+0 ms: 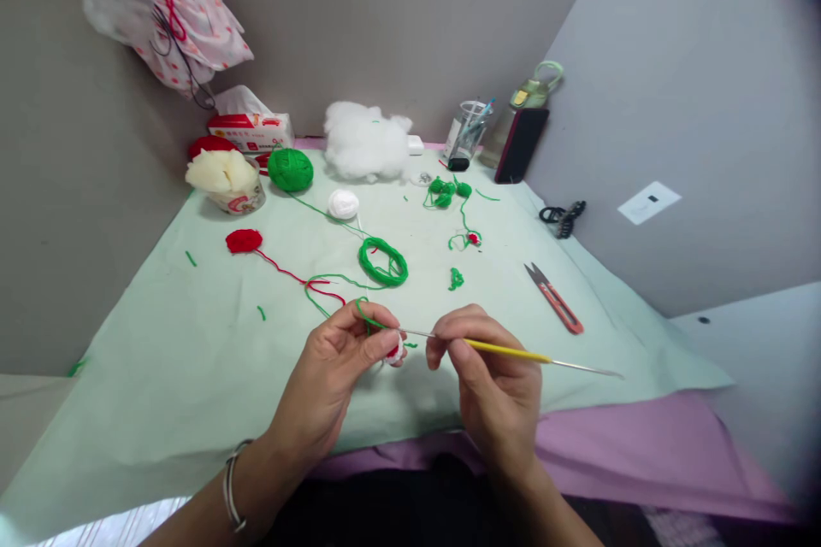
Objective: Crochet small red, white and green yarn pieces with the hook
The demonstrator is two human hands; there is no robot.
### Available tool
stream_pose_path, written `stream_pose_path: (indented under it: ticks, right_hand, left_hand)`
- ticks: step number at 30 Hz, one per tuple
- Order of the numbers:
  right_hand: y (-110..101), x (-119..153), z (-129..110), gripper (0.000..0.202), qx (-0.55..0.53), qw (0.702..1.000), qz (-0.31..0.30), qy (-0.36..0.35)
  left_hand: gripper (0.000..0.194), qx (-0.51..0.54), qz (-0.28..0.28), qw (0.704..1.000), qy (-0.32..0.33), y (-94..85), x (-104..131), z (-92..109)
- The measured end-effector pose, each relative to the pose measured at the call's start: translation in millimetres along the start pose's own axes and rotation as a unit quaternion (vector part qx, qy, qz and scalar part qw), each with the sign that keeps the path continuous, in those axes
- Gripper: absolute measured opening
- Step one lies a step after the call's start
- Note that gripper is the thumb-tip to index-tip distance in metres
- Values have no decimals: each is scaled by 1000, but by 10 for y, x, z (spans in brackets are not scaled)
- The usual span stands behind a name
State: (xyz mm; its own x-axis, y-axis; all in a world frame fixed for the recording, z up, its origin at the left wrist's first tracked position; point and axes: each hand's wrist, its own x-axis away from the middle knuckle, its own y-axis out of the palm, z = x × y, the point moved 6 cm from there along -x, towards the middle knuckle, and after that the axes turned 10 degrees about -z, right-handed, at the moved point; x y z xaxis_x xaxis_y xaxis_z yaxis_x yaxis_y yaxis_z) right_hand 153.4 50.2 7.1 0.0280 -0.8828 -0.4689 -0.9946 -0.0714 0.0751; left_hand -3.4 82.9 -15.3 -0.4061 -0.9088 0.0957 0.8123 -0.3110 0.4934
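Note:
My left hand [346, 359] pinches a small red and white crochet piece [396, 350] between thumb and fingers. Green yarn [370, 319] runs over its index finger. In my right hand [491, 367] is a crochet hook [506, 349] with a yellow handle, held like a pen. Its thin metal tip reaches left to the crochet piece, beside my left fingertips; whether it sits inside a stitch I cannot tell. A loose coil of green yarn [383, 262] lies just beyond my hands, its strand trailing toward the left hand.
Red-handled thread snips [555, 299] lie at right. A green yarn ball [291, 169], a white yarn ball [344, 204], a red crochet piece [244, 241] and white stuffing [365, 141] are farther back. A phone [522, 145] leans by a bottle [535, 90]; a tissue pack [250, 130] stands back left.

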Motion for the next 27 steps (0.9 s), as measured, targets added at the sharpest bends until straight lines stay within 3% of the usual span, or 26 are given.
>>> stream_pose_path:
  ticks: [18,27]
  right_hand:
    - [-4,-2,-6,15,15,1000,0,0]
    - [48,29,-100,22,137,990,-26,-27]
  left_hand:
    - [10,-1,13,1000,2,-4,12,20]
    - [11,-21,14,999,24,-36,25,-26]
